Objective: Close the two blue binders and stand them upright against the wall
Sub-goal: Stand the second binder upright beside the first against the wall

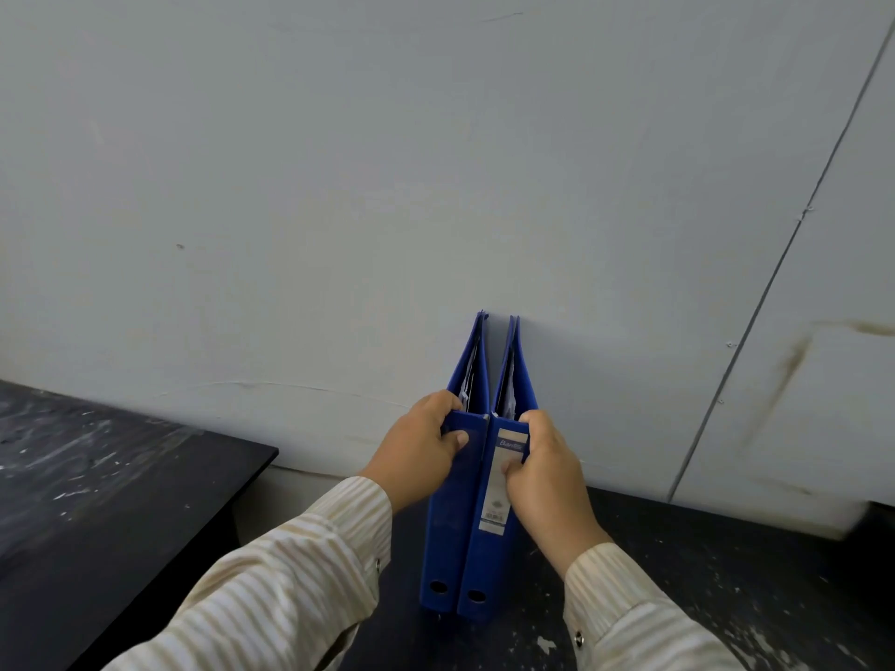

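Two blue binders stand upright side by side on a black table (702, 573), spines toward me and far edges touching the grey wall (436, 186). The left binder (448, 535) has a plain spine; my left hand (416, 450) grips its top left corner, thumb on the spine. The right binder (486, 569) carries a white spine label; my right hand (545, 472) grips its top right corner, thumb on the label. Both covers are closed, with paper edges showing at the top. Each spine has a round finger hole near the bottom.
A second black, paint-flecked table (106, 477) stands to the left, with a gap between it and the one holding the binders. A thin seam (775, 283) runs diagonally down the wall at right. Brown stains (794, 360) mark the wall's lower right.
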The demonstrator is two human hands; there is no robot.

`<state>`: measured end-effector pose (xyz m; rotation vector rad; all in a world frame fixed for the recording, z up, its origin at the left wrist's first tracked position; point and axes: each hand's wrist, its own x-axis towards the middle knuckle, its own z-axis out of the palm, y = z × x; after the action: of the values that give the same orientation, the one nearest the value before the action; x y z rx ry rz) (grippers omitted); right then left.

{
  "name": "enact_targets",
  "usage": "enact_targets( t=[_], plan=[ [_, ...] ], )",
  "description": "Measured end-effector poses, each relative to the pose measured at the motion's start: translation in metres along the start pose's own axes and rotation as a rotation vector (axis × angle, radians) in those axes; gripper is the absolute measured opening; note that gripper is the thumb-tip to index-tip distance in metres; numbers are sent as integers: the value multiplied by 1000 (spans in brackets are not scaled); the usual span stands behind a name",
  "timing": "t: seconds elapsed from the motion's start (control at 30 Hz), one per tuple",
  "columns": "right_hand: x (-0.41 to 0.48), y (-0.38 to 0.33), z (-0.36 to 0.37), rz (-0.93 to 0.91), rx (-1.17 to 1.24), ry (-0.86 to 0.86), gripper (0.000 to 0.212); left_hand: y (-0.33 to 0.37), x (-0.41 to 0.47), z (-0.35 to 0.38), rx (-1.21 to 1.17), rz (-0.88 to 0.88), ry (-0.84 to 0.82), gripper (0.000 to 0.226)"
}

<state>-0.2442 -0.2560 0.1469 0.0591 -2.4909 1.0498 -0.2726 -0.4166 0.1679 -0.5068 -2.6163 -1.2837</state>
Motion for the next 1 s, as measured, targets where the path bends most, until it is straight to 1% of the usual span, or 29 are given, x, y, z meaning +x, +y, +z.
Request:
enact_targets(
  t=[0.23, 0.47, 0.63, 0.7, 0.87, 1.0],
  plan=[
    [2, 1, 2, 4, -7, -6, 36, 0, 0, -1, -5, -4, -1, 13],
    [0, -1, 2, -2, 11, -19, 35, -2, -1, -1, -17, -9, 1, 13],
    [-3, -3, 0, -7, 7, -37, 40, -5, -2, 2, -22, -16, 21, 19],
    [-4, -4, -2, -12, -7, -41, 44, -7, -3, 4, -34, -16, 24, 27],
    [-5, -6, -7, -22, -24, -70, 64, -9, -5, 6, -148, -28, 7, 66],
    [-7, -6, -11, 0, 7, -76, 77, -6, -6, 6, -173, 32, 39, 80]
  ],
)
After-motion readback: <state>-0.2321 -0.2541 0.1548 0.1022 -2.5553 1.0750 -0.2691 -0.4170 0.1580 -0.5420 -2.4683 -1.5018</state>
